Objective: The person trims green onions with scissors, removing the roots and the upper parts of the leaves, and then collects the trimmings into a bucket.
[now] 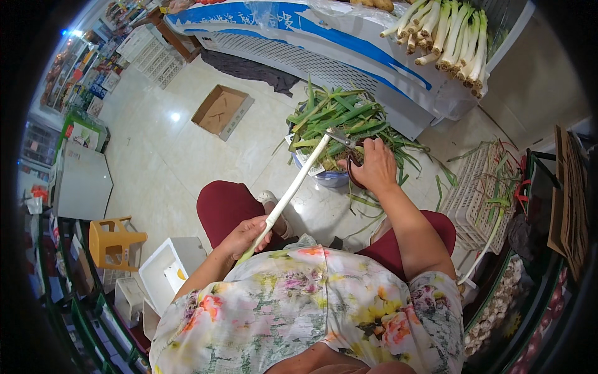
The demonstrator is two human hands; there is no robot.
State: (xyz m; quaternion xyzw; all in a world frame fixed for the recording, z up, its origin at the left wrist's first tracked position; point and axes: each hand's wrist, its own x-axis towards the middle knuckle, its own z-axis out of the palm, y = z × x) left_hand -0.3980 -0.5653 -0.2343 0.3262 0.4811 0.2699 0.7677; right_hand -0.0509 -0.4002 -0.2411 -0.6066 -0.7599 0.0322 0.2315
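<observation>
My left hand (250, 235) is closed round the lower, greener part of a long white leek (298, 181), which slants up and away to the right. At its far tip are the blades of a pair of scissors (340, 137). Their dark red handle is in my right hand (375, 167), whose fingers are wrapped through it. Beneath the scissors stands a blue and white tub (333, 181), heaped with cut green leaves (324, 112) that spill over its right side.
Several trimmed leeks (445, 37) lie on the blue and white cooler (280, 47) ahead. A cardboard tray (232, 128) is on the tiled floor. At right stands a plastic crate (470, 199) near garlic bulbs (498, 305); at left, a yellow stool (112, 240) and a white foam box (156, 262).
</observation>
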